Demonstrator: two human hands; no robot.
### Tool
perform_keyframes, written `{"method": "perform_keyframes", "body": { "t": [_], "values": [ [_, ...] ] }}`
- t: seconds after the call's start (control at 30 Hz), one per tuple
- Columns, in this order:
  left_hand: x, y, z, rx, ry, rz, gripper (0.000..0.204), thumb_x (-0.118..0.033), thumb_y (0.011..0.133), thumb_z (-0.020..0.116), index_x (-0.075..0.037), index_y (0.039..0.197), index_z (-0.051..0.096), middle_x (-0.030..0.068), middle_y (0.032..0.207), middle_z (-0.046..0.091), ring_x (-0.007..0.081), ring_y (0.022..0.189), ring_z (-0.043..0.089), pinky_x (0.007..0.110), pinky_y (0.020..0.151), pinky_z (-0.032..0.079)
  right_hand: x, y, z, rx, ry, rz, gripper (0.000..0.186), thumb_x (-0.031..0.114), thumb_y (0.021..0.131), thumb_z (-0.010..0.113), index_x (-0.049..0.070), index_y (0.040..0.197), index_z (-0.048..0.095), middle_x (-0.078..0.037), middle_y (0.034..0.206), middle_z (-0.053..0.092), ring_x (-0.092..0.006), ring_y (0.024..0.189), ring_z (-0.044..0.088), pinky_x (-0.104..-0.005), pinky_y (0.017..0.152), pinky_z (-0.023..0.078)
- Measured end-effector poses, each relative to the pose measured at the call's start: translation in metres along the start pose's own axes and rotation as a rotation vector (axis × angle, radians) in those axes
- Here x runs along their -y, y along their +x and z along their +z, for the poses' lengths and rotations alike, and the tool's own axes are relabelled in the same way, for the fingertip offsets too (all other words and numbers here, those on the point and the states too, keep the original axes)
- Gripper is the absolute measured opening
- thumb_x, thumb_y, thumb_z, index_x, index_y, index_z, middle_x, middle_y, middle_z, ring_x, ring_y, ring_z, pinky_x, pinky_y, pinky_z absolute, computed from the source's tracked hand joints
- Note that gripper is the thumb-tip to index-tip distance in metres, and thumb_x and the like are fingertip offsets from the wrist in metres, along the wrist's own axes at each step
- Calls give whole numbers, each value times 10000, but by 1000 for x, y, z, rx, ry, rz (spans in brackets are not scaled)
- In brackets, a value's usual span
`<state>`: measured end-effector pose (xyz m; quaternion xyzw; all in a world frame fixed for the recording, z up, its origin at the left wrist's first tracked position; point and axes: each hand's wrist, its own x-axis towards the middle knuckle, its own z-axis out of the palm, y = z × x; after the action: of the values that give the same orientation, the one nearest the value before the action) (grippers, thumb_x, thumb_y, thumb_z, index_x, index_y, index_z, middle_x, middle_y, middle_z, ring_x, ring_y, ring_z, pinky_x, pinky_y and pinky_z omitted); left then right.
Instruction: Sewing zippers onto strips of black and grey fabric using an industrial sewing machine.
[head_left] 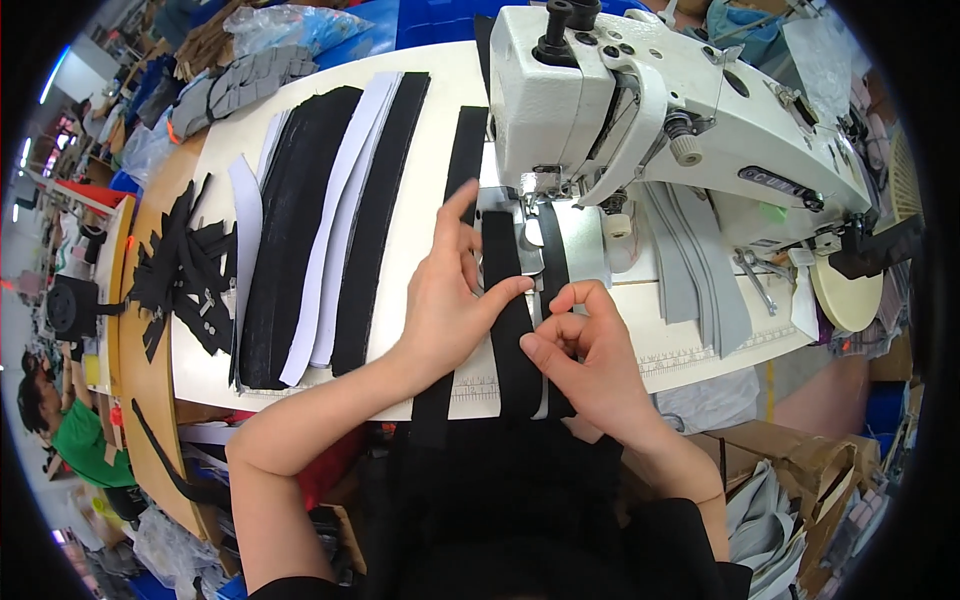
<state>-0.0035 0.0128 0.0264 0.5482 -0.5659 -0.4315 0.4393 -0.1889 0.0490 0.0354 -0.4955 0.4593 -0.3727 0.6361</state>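
Observation:
A black fabric strip (504, 262) lies in front of the white sewing machine (560, 110) and hangs over the table's near edge. My left hand (447, 290) has its fingers stretched apart, with the thumb resting on this strip. A narrower black strip (553, 245) runs from beside the presser foot (541, 186) toward me. My right hand (592, 358) is closed at this narrower strip, thumb and fingers curled together; the exact grip is partly hidden. Left of the machine, a long black strip (466, 150) passes behind my left hand and over the near edge.
On the left of the white table (420, 130) lie stacked black panels (300, 220) and white strips (345, 200). A pile of black scraps (190, 260) is farther left. Grey strips (690, 260) and a metal tool (757, 280) lie right. A co-worker in green (85, 435) is at far left.

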Motion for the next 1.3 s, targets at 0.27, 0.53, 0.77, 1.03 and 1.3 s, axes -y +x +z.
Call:
{"method": "perform_keyframes", "body": {
  "t": [0.27,0.53,0.77,1.03,1.3],
  "values": [
    [17,0,-6,11,670,438,584,-210,789,864,-15,1278,612,150,1273,572,355,1165,530,427,963,435,14,-3,-6,92,19,183,238,57,972,703,6,1144,546,32,770,617,-15,651,499,-198,588,404],
    [15,4,-13,-11,599,468,245,-165,831,824,-47,1026,735,77,1088,588,273,988,537,397,876,396,8,-17,-6,49,22,102,231,38,985,676,8,1206,615,40,819,617,-3,679,515,-185,604,413],
    [12,-4,-14,135,691,552,335,-112,916,721,-33,1241,691,85,1187,626,265,1023,570,426,987,363,1,-32,-5,-91,-141,-38,247,36,984,673,13,1226,627,31,837,625,-12,721,540,-193,634,436],
    [9,-7,-11,136,799,600,384,-141,933,699,-25,1296,655,87,1316,628,262,1208,583,522,1181,223,7,-27,1,-243,-574,33,241,101,959,718,25,1179,659,-53,875,646,-114,757,604,-273,652,482],
    [17,-1,-6,145,777,541,407,-100,936,665,-19,1333,630,98,1348,574,277,1224,550,522,1170,241,-8,25,22,-481,-1121,-536,307,215,900,756,-5,1104,686,-92,960,624,-279,892,594,-386,688,514]
  ]
}}
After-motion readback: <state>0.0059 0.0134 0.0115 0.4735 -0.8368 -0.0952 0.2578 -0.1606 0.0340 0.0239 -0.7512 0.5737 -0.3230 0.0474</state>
